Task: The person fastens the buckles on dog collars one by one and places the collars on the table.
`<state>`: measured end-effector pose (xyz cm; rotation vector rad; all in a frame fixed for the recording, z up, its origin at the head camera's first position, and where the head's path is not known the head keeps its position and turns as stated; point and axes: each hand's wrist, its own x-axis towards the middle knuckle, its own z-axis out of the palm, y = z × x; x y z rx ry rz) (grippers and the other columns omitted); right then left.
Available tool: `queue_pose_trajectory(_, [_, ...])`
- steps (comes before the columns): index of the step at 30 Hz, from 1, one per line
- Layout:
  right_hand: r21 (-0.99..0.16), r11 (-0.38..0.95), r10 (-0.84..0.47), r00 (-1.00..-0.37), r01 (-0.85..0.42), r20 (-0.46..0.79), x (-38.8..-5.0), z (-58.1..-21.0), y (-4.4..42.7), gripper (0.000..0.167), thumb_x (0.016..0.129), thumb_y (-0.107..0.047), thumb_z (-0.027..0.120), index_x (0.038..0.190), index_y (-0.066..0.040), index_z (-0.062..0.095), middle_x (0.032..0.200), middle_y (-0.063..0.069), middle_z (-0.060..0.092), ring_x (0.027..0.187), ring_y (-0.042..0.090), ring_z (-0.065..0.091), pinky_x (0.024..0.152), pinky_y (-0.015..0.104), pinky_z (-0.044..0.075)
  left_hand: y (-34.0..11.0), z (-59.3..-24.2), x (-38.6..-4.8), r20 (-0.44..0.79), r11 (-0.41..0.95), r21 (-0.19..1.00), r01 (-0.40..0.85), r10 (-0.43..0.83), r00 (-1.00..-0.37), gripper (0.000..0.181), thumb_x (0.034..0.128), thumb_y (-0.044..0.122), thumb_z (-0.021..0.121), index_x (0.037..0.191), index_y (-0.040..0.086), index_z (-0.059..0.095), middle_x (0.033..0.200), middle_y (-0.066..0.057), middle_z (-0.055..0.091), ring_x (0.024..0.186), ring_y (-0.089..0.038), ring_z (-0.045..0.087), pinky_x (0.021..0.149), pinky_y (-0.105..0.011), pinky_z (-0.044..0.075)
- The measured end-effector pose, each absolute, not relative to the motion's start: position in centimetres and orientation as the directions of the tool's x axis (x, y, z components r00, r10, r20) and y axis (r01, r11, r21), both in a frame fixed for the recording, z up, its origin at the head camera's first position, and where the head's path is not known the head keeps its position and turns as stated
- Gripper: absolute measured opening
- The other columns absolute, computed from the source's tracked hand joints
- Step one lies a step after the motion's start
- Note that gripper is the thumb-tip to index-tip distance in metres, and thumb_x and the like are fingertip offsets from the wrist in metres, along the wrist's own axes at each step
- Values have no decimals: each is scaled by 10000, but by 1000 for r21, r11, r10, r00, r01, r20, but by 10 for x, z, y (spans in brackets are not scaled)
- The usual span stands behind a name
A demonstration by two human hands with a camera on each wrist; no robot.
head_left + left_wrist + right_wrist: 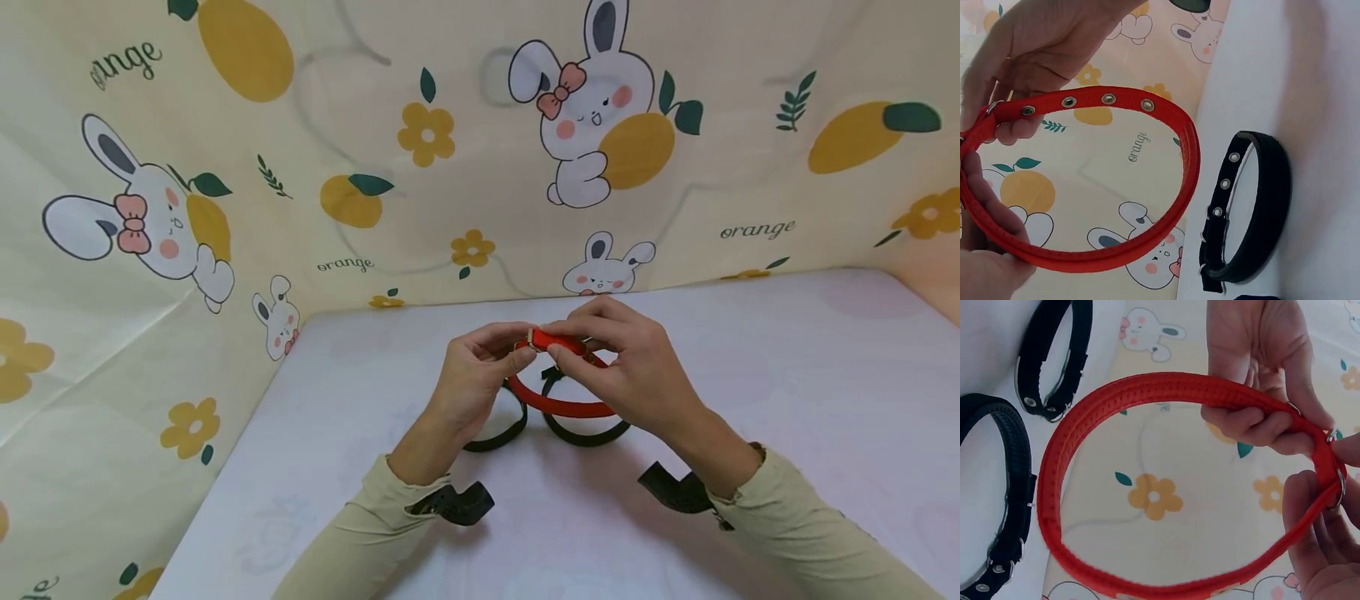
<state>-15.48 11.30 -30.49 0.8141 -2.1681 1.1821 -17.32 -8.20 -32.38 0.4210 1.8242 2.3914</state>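
Observation:
A red collar (573, 408) with metal eyelets is held above the table, its strap closed into a loop. My left hand (476, 367) pinches it beside the metal buckle (531, 338). From the other side my right hand (637, 358) grips the red strap between thumb and fingers, close to the left fingertips. In the right wrist view, the fingers of both hands meet around the buckle and strap end, partly hiding them. Two black collars lie below on the table, one (498, 443) under my left hand and the other (588, 438) under the red loop.
The white table (787, 400) stretches out on both sides of the arms. A cloth (450, 200) printed with rabbits and oranges stands behind it and along the left. Black mounts (457, 503) project from both sleeve cuffs.

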Motion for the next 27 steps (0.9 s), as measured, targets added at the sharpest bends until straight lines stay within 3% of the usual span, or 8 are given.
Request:
queue_pose_trajectory(3, [-569,421,-251,-693,-706,676,-156,-304,114,218,835,-86,799,1040,-140,748,968,-53,687,821,38,652,747,141,558,-82,-324,-173,170,-278,955,102,234,-957,381,848,92,768,1190,-50,677,974,57,735,993,-149,640,850,-243,496])
queue_pose_trajectory(8, [-601,425,-257,-727,-677,637,-156,-304,116,206,838,-111,803,1025,-173,745,991,-81,687,841,26,654,770,143,558,-84,-325,-173,195,-304,946,114,249,-949,720,654,360,860,1201,-68,670,973,62,754,1002,-145,658,879,-240,502])
queue_pose_trajectory(10, [-602,427,-259,-729,-675,633,-155,-303,117,213,831,-107,808,1024,-174,750,998,-84,686,849,28,653,777,141,556,-83,-325,-172,197,-307,945,115,249,-948,765,618,394,861,1197,-69,674,967,66,760,997,-142,667,880,-239,507])
queue_pose_trajectory(22, [-616,404,-242,-728,-676,641,-155,-304,114,237,810,-112,826,1032,-156,757,967,-79,691,828,27,660,777,141,557,-81,-327,-173,236,-285,943,170,216,-947,756,649,450,837,1188,-57,682,964,81,757,1020,-152,634,912,-263,498])
queue_pose_trajectory(27, [-618,419,-234,-736,-665,635,-154,-303,113,281,790,-100,840,1052,-139,747,987,-62,701,847,22,668,786,134,553,-80,-327,-171,240,-287,941,181,185,-953,467,826,246,791,1183,-36,688,962,78,744,988,-151,624,882,-277,500])
